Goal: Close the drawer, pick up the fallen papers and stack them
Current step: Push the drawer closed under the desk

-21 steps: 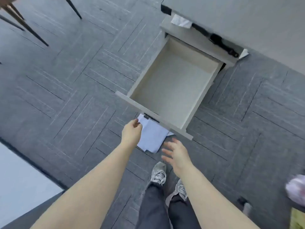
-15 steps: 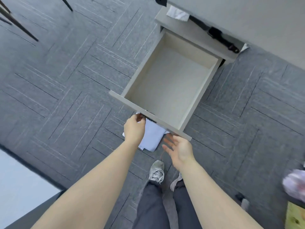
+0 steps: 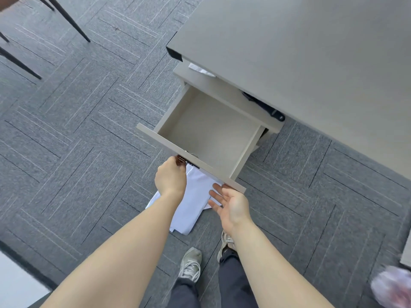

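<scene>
A pale beige drawer [image 3: 206,132] stands pulled out from a cabinet under a grey desk, and it is empty inside. My left hand [image 3: 170,177] is curled against the drawer's front panel at its dark handle [image 3: 186,162]. My right hand [image 3: 230,204] is spread flat with the fingertips touching the front panel's right lower edge. White papers [image 3: 193,207] lie on the carpet beneath the drawer front, partly hidden by both hands and the panel.
The grey desk top [image 3: 300,63] fills the upper right. The cabinet top [image 3: 200,72] holds a white scrap and a black item [image 3: 264,106]. Dark chair legs [image 3: 66,21] stand at upper left. My feet [image 3: 191,263] are on the grey carpet below the papers.
My left hand has reached the drawer's handle and closed against it. My right hand has come up to the drawer front's edge. The view has shifted, so the drawer sits lower and further right.
</scene>
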A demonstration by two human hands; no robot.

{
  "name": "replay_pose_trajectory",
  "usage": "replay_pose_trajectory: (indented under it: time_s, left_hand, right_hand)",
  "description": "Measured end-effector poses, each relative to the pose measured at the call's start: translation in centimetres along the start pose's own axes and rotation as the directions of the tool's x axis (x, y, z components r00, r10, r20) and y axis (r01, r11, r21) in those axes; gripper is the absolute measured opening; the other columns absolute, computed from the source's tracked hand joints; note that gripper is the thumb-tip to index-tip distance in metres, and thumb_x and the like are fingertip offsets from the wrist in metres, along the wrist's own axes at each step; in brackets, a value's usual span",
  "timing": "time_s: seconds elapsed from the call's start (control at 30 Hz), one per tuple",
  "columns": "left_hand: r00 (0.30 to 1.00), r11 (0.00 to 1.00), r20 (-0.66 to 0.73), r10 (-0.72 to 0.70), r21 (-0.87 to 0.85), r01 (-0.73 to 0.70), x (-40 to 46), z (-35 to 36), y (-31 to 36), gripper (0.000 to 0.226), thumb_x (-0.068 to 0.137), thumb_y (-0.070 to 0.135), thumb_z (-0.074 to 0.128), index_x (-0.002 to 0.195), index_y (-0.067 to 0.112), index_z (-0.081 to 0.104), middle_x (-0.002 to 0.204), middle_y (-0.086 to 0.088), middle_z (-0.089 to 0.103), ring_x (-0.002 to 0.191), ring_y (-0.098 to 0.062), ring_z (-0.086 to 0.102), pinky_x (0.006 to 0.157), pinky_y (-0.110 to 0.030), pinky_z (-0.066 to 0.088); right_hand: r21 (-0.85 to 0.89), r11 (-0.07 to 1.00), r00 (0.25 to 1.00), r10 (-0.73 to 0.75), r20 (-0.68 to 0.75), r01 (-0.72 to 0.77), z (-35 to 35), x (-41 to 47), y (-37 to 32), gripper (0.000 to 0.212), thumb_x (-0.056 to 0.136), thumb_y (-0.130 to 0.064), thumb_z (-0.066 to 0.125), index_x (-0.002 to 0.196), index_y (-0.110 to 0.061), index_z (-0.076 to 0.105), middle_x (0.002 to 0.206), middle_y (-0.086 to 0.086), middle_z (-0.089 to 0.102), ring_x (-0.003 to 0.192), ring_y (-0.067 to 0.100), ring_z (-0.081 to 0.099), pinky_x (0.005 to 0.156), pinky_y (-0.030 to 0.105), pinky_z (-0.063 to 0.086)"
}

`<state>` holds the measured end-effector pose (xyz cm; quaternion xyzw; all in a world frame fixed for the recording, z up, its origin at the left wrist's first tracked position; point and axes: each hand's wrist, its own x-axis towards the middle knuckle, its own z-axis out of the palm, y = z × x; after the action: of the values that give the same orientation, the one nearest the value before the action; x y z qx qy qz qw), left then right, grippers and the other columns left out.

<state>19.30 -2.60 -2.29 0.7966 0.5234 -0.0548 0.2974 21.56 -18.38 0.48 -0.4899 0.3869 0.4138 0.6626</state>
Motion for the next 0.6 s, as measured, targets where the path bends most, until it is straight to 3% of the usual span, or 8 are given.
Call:
replay_pose_trajectory:
  time_s: [0.1,0.23,0.4,0.6]
  left_hand:
    - [1.0,1.0,-0.017,0.014,0.009,-0.013,1.7,1.1,3.2,0.029,0.091,0.034,0.048,0.101,0.015,0.068,0.092,-0.013,0.074,0.087,-0.037,0.065,0.069,-0.039,0.052]
    - [0.998,0.999,-0.035,0.051,0.012,-0.05,4.0,2.4,7.2,0.029,0.091,0.034,0.051,0.104,0.016,0.068,0.095,-0.013,0.074,0.09,-0.037,0.066,0.067,-0.036,0.047]
    - [0.995,0.996,-0.041,0.093,0.009,-0.093,6.5,3.7,10.9,0.028,0.09,0.035,0.053,0.103,0.016,0.068,0.097,-0.011,0.075,0.091,-0.036,0.067,0.069,-0.036,0.048]
    - [0.985,0.985,-0.045,0.169,0.053,-0.167,8.3,4.5,13.7,0.027,0.09,0.034,0.053,0.102,0.015,0.068,0.098,-0.012,0.074,0.091,-0.037,0.067,0.069,-0.038,0.05]
  right_hand:
    - [-0.013,1.0,1.0,-0.013,0.023,0.013,0.0,1.7,-3.4,0.036,0.095,-0.007,0.043,0.129,-0.002,0.052,0.127,0.015,0.063,0.104,0.026,0.065,0.07,0.035,0.054]
    - [-0.028,0.998,0.996,-0.059,0.069,0.062,0.3,3.4,-7.8,0.016,0.096,-0.008,0.045,0.102,-0.014,0.059,0.123,0.012,0.063,0.103,0.025,0.064,0.074,0.036,0.053]
    - [-0.017,0.994,0.991,-0.105,0.081,0.106,0.8,5.5,-11.8,0.026,0.096,-0.007,0.044,0.121,-0.012,0.047,0.125,0.01,0.06,0.109,0.026,0.06,0.076,0.035,0.052]
    - [0.015,0.987,0.985,-0.161,0.067,0.16,1.4,7.2,-14.6,0.03,0.095,-0.004,0.042,0.124,-0.01,0.048,0.121,0.008,0.062,0.095,0.019,0.063,0.077,0.035,0.053]
